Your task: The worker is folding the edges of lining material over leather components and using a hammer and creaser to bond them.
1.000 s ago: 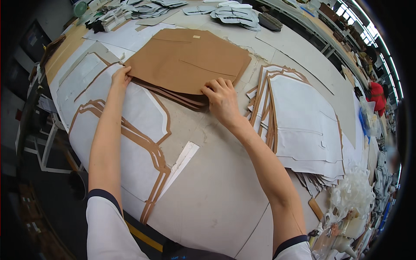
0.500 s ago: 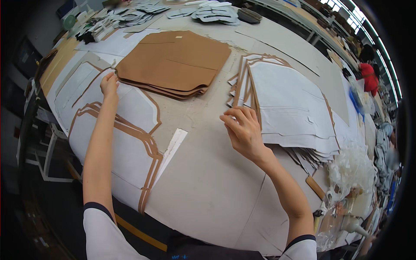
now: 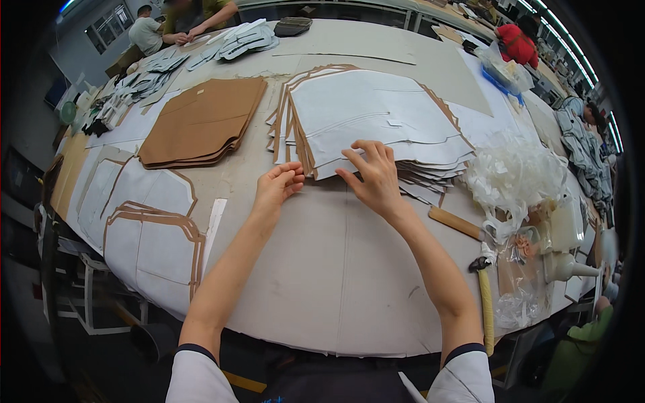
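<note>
A fanned stack of white panels with brown edges (image 3: pixel 376 107) lies ahead of me on the table. At its near left corner is my left hand (image 3: pixel 277 191), fingers curled in against the thumb; whether anything small is between them is hidden. My right hand (image 3: pixel 373 178) reaches over the stack's near edge, thumb and fingers apart. Its fingertips are at the top panel, and I cannot tell whether they press on it. To the left sits a pile of brown panels (image 3: pixel 201 121). Nearer on that side, more white brown-edged panels (image 3: pixel 161 235) lie overlapped.
At the right are a wooden-handled tool (image 3: pixel 455 223), a hammer with a yellow handle (image 3: pixel 486 309), crumpled clear plastic bags (image 3: pixel 517 174) and a white nozzle bottle (image 3: pixel 568 267). Grey-blue pieces (image 3: pixel 242 41) lie at the far side, where a person's hands (image 3: pixel 188 35) are at work.
My left hand has moved right, from the brown pile's edge to the white stack's corner. My right hand stays near that stack, its fingers now wider apart. The view has turned rightward.
</note>
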Demonstrator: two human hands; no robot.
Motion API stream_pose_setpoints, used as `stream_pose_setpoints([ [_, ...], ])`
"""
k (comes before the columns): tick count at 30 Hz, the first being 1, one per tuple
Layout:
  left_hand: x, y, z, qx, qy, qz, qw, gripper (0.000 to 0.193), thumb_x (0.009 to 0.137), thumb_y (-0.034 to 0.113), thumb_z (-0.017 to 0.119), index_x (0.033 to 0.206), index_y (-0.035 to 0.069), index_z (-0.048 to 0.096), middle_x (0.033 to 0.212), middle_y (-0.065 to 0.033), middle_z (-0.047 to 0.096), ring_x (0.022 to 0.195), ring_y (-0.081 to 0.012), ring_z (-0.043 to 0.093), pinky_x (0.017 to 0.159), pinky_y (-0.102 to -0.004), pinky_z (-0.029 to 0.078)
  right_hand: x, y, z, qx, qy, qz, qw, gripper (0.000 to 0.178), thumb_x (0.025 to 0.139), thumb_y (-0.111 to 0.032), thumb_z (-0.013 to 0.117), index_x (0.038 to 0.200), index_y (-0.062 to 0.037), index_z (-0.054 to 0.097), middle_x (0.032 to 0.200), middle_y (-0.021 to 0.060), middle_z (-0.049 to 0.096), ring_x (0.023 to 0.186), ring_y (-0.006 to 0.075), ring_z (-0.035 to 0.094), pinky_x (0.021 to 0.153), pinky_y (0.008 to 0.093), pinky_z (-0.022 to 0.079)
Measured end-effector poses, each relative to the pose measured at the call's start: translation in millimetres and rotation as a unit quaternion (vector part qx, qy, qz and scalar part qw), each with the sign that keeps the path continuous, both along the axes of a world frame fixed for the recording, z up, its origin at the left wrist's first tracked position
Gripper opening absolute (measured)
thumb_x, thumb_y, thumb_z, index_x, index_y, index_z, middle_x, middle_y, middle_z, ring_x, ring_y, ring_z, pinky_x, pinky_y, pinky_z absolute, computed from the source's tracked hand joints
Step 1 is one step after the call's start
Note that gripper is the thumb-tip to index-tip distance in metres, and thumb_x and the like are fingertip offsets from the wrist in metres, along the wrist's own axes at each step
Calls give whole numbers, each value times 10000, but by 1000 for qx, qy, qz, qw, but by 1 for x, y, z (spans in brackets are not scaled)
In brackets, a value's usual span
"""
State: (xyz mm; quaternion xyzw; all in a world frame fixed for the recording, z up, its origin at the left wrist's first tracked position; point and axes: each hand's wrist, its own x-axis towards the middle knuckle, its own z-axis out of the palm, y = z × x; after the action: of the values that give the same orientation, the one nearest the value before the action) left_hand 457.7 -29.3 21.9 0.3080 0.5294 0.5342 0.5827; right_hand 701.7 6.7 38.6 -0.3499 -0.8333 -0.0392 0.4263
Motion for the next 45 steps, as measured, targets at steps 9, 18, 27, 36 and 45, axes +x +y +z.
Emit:
stream_pose_setpoints([
  [9,1,11,-18,-30,40,-43,998,292,1024,145,619,1286,80,730,906,70,684,753,-19,585,687,-211,492,7,35,0,99,-195,-41,975,162,885,-149,726,984,-34,669,994,119,626,982,283,601,845,425,477],
  [18,-18,-13,-20,-12,15,-28,999,246,1064,158,592,1238,60,735,980,10,694,864,-87,657,799,-264,565,-5,53,2,128,-218,-1,968,277,782,-5,667,1058,-19,686,981,93,619,963,271,605,815,394,481],
  [27,-16,-33,-15,-14,-15,-56,998,275,1076,183,581,1271,36,708,1101,-55,709,992,-139,694,888,-291,587,61,122,129,105,64,-86,989,136,1006,-94,675,1112,-22,721,986,193,699,929,404,682,823,431,527],
  [36,-44,-106,9,-12,-127,-95,987,364,1109,319,550,1284,31,685,1131,-66,736,1028,-166,724,917,-313,610,50,-180,201,189,-179,15,965,251,869,86,670,1099,22,746,972,148,722,866,317,717,707,380,574],
  [45,-81,-148,-21,-76,-210,-43,974,603,1117,537,461,1329,12,668,1261,-97,729,1152,-179,684,1004,-350,557,-1,-325,15,-75,-138,225,962,428,753,-59,684,1159,77,675,979,101,632,801,187,614,641,295,446],
])
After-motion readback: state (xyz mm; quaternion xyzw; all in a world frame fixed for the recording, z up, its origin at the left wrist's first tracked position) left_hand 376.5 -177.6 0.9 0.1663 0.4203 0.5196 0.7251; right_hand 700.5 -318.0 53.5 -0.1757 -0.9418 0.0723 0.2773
